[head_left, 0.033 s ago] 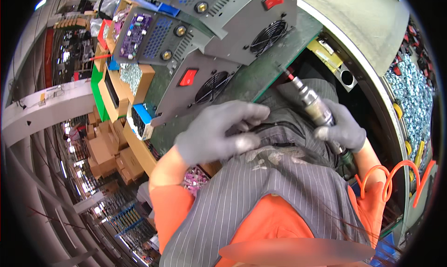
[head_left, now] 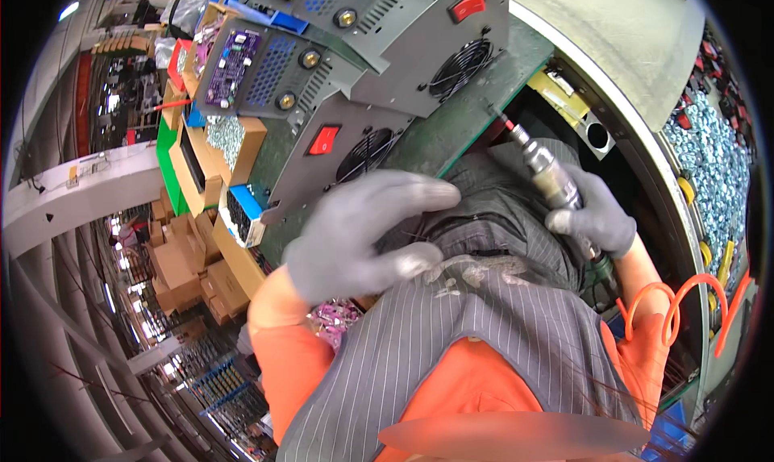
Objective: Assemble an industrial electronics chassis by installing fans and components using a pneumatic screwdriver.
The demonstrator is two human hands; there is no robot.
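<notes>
My right hand (head_left: 598, 217), in a grey glove, is wrapped round a pneumatic screwdriver (head_left: 553, 181). Its bit points up and away to the left, above my lap. My left hand (head_left: 363, 235), also gloved in grey, hovers in front of my body with fingers stretched and thumb apart, holding nothing. Just beyond it a grey metal housing (head_left: 294, 170) stands on the green bench, with a red rocker switch (head_left: 323, 139) and a black fan (head_left: 367, 154). Behind that is a second similar housing (head_left: 403, 79) with its own switch and fan.
An orange coiled hose (head_left: 669, 313) hangs by my right forearm. Beyond the bench edge (head_left: 524, 63) lies a yellow part (head_left: 556, 91). Heaped silvery hardware (head_left: 703, 168) is at far right. Cardboard boxes (head_left: 240, 143) of small parts line the left side.
My left hand has shifted slightly left, its thumb and fingers a little wider apart. The screwdriver in my right hand has moved only slightly.
</notes>
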